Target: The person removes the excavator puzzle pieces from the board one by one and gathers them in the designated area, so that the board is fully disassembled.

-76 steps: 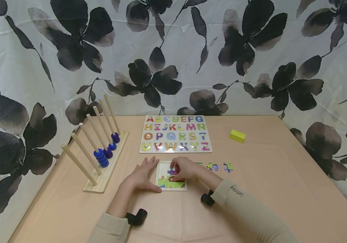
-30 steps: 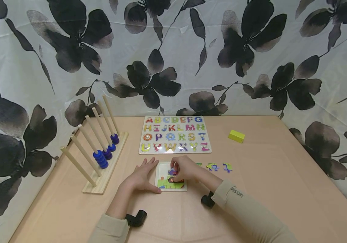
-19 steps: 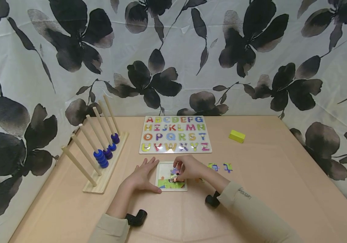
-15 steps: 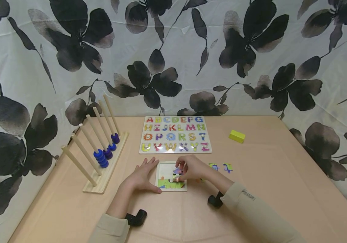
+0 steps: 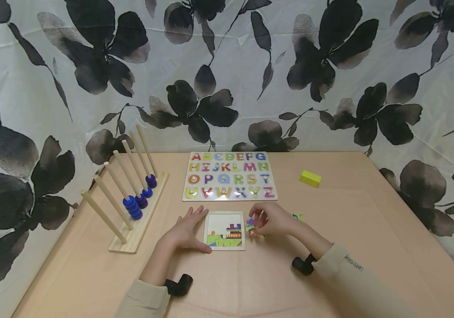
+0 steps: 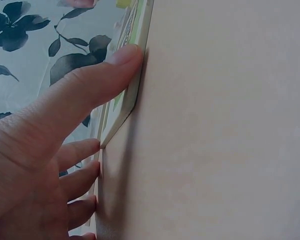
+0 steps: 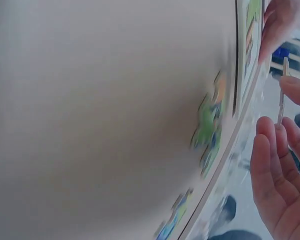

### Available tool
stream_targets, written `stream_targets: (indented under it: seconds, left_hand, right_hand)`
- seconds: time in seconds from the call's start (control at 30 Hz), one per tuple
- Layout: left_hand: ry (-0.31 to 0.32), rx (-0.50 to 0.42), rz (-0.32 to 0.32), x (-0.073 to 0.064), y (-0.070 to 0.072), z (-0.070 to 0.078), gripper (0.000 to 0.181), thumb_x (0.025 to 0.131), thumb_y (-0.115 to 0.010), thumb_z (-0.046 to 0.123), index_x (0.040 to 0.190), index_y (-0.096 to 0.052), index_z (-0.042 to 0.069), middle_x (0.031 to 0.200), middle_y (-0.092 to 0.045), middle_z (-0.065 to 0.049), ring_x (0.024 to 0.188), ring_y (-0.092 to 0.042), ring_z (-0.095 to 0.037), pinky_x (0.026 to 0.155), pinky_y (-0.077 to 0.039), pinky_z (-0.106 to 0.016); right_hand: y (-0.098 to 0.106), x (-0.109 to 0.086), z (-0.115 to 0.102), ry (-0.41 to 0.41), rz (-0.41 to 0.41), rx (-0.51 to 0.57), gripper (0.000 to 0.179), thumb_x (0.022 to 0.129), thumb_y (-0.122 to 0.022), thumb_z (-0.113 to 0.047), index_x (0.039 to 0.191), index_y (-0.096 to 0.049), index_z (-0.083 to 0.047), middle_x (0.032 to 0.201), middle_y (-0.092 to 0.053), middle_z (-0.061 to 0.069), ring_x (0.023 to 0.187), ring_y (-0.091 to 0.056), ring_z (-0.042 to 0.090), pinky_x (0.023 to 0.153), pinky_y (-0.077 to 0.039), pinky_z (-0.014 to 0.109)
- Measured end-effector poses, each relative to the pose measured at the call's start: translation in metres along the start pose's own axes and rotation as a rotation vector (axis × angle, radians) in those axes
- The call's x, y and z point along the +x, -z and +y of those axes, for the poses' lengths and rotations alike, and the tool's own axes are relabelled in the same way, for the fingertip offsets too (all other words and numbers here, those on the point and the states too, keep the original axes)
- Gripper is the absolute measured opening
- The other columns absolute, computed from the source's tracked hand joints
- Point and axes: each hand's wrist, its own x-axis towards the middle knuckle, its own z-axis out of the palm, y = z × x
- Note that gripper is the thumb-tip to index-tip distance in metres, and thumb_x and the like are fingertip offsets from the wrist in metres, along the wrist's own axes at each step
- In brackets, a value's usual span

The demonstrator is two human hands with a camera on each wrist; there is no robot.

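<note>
My left hand (image 5: 187,229) lies with fingers spread along the left side of a small white-framed jigsaw puzzle tray (image 5: 244,247). In the left wrist view its thumb (image 6: 122,56) rests on the frame's edge, fingertips against the side. Joined pieces fill the tray's lower part with green, and a train piece (image 5: 234,231) sits at right above them. Just right of the tray, my right hand (image 5: 272,219) pinches a colourful jigsaw piece (image 5: 250,224). The right wrist view shows that piece edge-on between thumb and fingers. Loose jigsaw pieces (image 7: 206,122) lie on the table below the hand, partly hidden in the head view.
Another loose piece (image 5: 298,217) lies farther right. Behind the tray is an alphabet board (image 5: 230,176). At left stands a wooden peg rack (image 5: 147,212) with several blue and purple rings (image 5: 132,207). A yellow block (image 5: 310,178) sits at back right, before a floral cloth (image 5: 250,70).
My right hand has moved right from over the tray to beside it, with the jigsaw piece in its fingers. The train piece in the tray is now uncovered. My left hand has stayed put.
</note>
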Motion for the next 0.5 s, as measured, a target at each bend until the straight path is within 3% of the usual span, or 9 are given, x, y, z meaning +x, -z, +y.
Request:
stream_targets:
  seconds: [0.5]
  left_hand:
    - [0.013, -0.004, 0.005, 0.003, -0.002, -0.003, 0.108, 0.054, -0.087, 0.038, 0.141, -0.033, 0.004, 0.149, -0.022, -0.016, 0.136, -0.008, -0.041, 0.105, -0.008, -0.061]
  right_hand:
    - [0.021, -0.032, 0.032, 0.005, 0.022, -0.022, 0.034, 0.067, -0.079, -0.006, 0.095, -0.060, -0.001, 0.078, -0.055, 0.004, 0.061, -0.052, 0.012, 0.056, -0.048, 0.021]
